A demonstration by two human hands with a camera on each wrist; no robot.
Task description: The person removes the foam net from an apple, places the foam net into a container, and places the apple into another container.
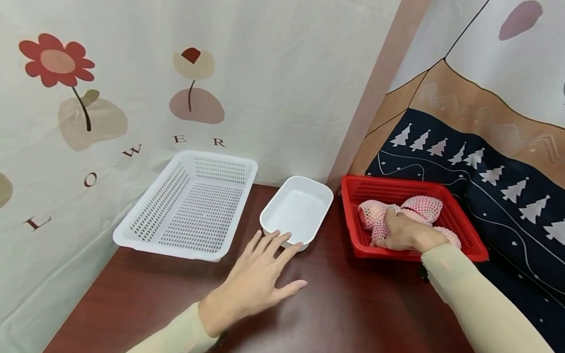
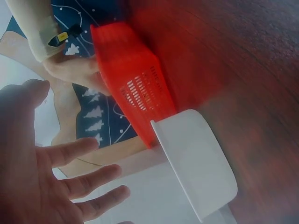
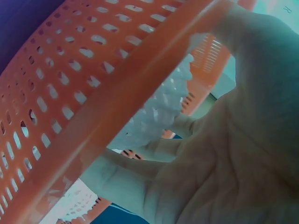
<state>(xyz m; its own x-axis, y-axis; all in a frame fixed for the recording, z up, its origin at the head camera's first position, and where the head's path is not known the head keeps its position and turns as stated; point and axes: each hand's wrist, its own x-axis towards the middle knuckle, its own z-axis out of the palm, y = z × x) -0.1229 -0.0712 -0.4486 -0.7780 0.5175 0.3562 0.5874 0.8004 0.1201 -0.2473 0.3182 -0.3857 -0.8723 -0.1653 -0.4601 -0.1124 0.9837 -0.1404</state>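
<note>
My right hand reaches over the near wall of the red basket. Its thumb and fingers curl round a round fruit in a white foam net; which fruit it is, the net hides. Several other net-wrapped, pinkish-red fruits lie about it in the basket. My left hand, fingers spread and holding nothing, hovers at the near end of a small white dish. In the left wrist view the dish stands apart from those fingers.
To the left stands a white perforated basket with nothing in it. All the containers are on a dark red-brown table. Printed curtains hang close behind, and a dark one with trees borders the right side.
</note>
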